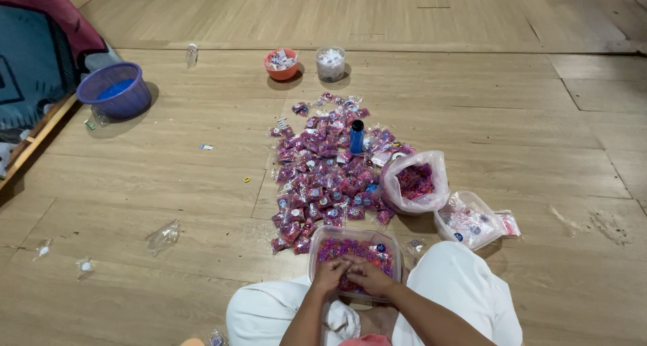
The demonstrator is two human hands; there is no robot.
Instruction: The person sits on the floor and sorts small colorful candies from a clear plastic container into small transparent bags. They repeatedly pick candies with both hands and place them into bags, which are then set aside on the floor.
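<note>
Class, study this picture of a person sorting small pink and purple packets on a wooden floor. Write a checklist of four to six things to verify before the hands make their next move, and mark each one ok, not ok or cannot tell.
1. Both hands over the clear tub: ok; left hand and right hand rest inside it, touching each other.
2. Tub holds pieces: ok; pink and purple bits fill it.
3. What the fingers pinch: cannot tell; too small to see.
4. Pile of packets in front of the tub: ok; spread just beyond its far edge.
5. Blue bottle upright: ok; it stands in the pile.
6. Open plastic bag upright: ok; mouth faces up, to the right of the pile.
</note>
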